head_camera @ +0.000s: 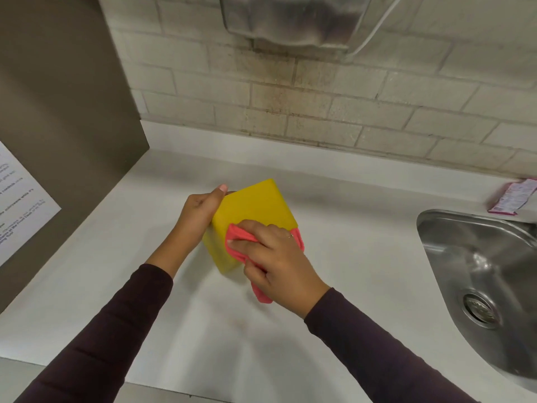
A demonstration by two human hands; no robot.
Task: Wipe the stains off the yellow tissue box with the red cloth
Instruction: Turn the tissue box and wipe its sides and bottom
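The yellow tissue box (255, 206) is tilted over the middle of the white counter (116, 271), one corner pointing away from me. My left hand (200, 210) grips its left side, thumb on the far edge. My right hand (273, 257) presses the bunched red cloth (239, 238) against the box's near face. A strip of cloth hangs down below my right palm. The box's lower right part is hidden behind the cloth and hand.
A steel sink (479, 283) with a drain is set in the counter at the right. A pink packet (513, 196) lies behind it by the brick wall. A brown panel (64, 112) with a printed notice stands at the left. A metal dispenser (293, 21) hangs above.
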